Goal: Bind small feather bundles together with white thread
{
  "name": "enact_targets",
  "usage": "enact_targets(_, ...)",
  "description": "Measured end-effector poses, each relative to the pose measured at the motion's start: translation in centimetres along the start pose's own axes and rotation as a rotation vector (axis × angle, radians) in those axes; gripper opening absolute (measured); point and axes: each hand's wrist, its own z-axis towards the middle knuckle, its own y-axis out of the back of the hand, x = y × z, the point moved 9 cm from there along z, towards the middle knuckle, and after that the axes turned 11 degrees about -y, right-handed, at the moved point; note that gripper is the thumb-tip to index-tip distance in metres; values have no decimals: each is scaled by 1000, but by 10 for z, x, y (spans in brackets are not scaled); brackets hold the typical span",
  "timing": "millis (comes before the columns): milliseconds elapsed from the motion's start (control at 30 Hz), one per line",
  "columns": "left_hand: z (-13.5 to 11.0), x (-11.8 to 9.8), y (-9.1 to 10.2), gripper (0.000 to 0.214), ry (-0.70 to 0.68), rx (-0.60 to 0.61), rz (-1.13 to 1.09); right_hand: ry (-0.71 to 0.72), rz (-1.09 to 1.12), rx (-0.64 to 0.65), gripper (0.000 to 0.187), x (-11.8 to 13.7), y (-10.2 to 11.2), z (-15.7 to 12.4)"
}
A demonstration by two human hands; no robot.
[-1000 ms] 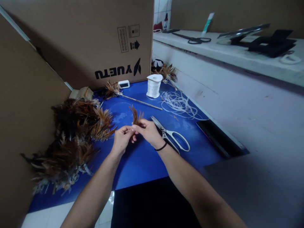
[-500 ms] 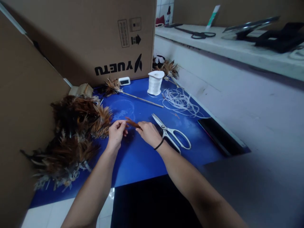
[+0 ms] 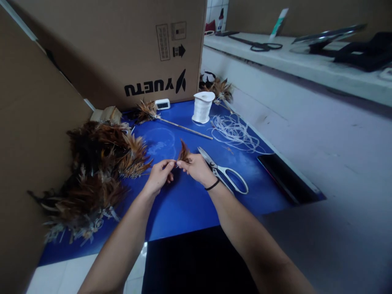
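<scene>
Over the blue tabletop my two hands meet, fingertips almost touching. My right hand pinches a small bunch of brown feathers, tips pointing up and away. My left hand is closed in a pinch at the quill end of that bunch; what lies between its fingertips is too small to make out. Just right of my right hand lie silver scissors, blades slightly apart. To the left, heaps of brown and black feathers cover the table.
Behind my hands lie a feather-tipped stick, a white spool and a tangle of clear strips. A black phone-like slab rests by the right wall. Large cardboard boxes close off the back and left.
The feather bunch has turned from pointing left to pointing up, now in my right hand. My left hand has shifted right and closed in beside the quill end.
</scene>
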Motion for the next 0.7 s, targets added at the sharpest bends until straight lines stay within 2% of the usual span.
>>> enact_targets(167,-5,2,-15,40,71,135,-122,6,213,110,22,2,-5,0)
enact_targets(467,-9,8,-26,33,187,223,-388,6,319,183,24,12,-6,-7)
enact_targets(567,-9,6,-26,32,180,210,-411,-4,344,191,26,13,-6,-7)
enact_targets(700,-6,-1,-18,32,92,107,-332,-48,360,167,28,12,-5,-7)
